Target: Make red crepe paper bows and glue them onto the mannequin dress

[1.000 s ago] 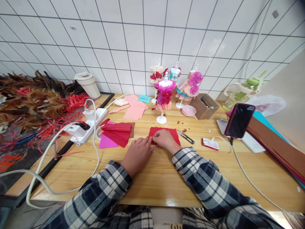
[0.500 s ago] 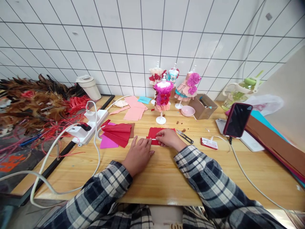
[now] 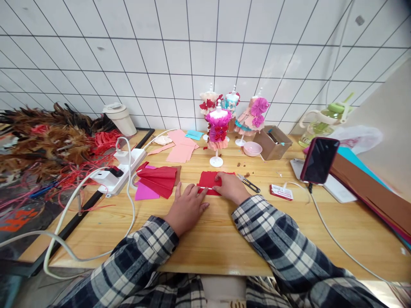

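A piece of red crepe paper (image 3: 208, 177) lies on the table in front of me, a narrow white tape strip (image 3: 204, 188) running across its lower part. Flat on the tabletop, my left hand (image 3: 189, 208) has its fingers spread, and the foremost fingertips touch the paper's left end. My right hand (image 3: 231, 187) covers the paper's right side, its thumb and fingers pinched together at the strip's right end. What lies under those fingers is partly hidden. Thread snips (image 3: 248, 183) lie just beyond my right hand. Pleated red paper (image 3: 160, 179) rests over magenta paper (image 3: 146, 191) to the left.
Small dress forms in paper dresses (image 3: 218, 128) stand at the back, beside a pink bowl (image 3: 252, 148) and a cardboard box (image 3: 272, 143). A power strip (image 3: 123, 173) with cables lies left. A phone (image 3: 319, 160) stands right, near a red-and-white packet (image 3: 281, 192).
My right hand has slid slightly right along the strip, uncovering more of its white length. My left hand stays almost in place, its fingertips shifted a little.
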`<state>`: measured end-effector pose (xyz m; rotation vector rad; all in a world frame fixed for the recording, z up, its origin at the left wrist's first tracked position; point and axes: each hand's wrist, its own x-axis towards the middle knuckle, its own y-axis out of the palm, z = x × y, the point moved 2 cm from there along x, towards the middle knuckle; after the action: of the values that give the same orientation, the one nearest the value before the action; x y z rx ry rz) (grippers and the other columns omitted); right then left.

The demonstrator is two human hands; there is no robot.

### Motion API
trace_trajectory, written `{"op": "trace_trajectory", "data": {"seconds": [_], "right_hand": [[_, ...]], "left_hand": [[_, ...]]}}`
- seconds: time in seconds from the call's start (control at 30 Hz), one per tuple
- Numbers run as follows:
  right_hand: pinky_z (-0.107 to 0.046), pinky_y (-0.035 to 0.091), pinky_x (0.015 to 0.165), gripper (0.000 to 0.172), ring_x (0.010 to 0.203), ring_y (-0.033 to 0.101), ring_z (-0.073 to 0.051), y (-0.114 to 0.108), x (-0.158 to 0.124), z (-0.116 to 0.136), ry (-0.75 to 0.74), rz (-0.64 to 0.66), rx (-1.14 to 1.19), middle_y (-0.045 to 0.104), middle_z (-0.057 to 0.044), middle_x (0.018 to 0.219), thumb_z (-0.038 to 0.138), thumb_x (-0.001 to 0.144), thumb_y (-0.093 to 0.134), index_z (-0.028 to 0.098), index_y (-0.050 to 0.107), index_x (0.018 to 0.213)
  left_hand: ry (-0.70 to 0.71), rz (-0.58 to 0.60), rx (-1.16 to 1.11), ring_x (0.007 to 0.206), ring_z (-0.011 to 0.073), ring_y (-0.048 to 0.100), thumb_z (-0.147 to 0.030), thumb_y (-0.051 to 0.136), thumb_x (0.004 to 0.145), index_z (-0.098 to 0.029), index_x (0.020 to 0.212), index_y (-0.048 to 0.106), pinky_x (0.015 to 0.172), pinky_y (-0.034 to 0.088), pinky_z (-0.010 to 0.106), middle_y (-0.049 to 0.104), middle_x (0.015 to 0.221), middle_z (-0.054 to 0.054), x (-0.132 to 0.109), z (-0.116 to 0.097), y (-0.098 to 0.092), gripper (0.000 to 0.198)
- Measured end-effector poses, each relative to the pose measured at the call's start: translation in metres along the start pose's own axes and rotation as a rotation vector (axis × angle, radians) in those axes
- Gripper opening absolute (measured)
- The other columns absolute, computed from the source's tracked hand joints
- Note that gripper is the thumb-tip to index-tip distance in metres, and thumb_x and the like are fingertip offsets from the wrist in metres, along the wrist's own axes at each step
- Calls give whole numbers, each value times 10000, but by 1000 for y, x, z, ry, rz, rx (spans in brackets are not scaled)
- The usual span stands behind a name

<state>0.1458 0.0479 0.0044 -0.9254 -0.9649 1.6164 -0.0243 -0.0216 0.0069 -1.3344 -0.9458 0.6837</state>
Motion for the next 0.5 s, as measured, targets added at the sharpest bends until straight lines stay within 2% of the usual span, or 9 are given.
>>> {"op": "trace_trajectory", "data": {"seconds": [0.13,0.23,0.33,0.4,0.5], "right_hand": [[-270,390,657,414,858,626,-226,-8,-4,-12,86,5,-67,674,-65,897,442,719,678,217,545,1039],[-267,376,628,420,839,618,-221,-13,-5,-26,131,-2,-59,667,-59,903,449,703,684,226,542,1029],[-252,366,609,374,792,607,-188,-17,-7,-40,113,-39,20,658,-29,843,419,724,660,231,565,1033],[-243,366,595,321,712,591,-156,-23,-13,-52,79,-109,114,641,3,756,407,769,603,233,581,1038],[-246,371,583,316,625,570,-136,-41,-30,-81,88,-341,222,615,22,681,416,807,538,221,596,1049]], "left_hand": [[1,-24,12,1165,289,443,-406,447,902,-263,1258,525,1088,116,589,588,1163,100,-2,0,-1,392],[3,-30,14,1152,293,451,-415,440,903,-270,1258,528,1089,101,594,593,1169,96,-2,0,-2,393],[7,-38,12,1120,289,469,-428,447,898,-282,1278,511,1086,102,594,601,1151,91,-2,0,-5,412],[-4,-52,11,1088,281,484,-437,460,890,-290,1296,495,1082,125,582,607,1118,90,-1,3,-7,433],[-35,-82,15,1048,267,496,-422,440,902,-288,1171,591,1065,159,564,619,1043,82,2,11,-11,336]]}}
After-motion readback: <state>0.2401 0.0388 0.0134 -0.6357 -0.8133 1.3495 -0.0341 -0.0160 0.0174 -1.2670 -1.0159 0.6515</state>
